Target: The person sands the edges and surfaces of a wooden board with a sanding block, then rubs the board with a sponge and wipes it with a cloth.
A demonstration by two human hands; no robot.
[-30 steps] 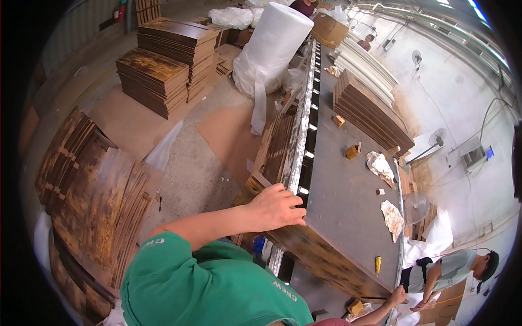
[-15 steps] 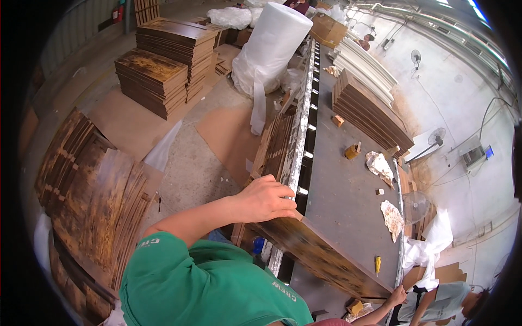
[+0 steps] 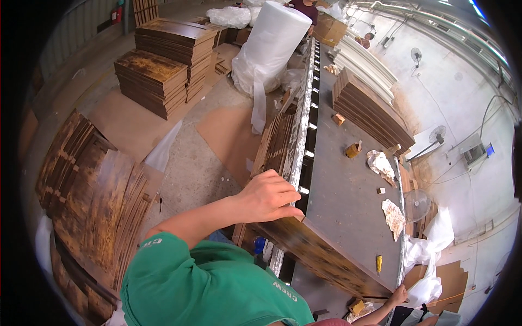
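Observation:
A long brown wooden board [image 3: 331, 259] with dark mottled staining stands tilted on its edge across the near part of the grey worktable [image 3: 331, 179]. My left hand [image 3: 270, 196] is closed over the board's left end, fingers bent around its upper corner. At the opposite end, my right hand [image 3: 399, 295] grips the right corner by the table's far edge. Beyond the board on the table lie a yellow-handled tool [image 3: 379, 264], a crumpled stained cloth [image 3: 392, 219] and a small white block [image 3: 381, 190]. The board hides part of the tabletop beneath it.
Further up the table are a second stained cloth [image 3: 380, 165], a brown tin [image 3: 353, 150] and a stack of boards [image 3: 370, 111]. Stained panels [image 3: 92, 190] lean at left. A large plastic-wrap roll [image 3: 272, 46] stands behind. One person [image 3: 305, 10] is at the far end.
My left hand and the board's left end have shifted slightly right. The co-worker at lower right has dropped mostly out of view, while the person at the far end shows more.

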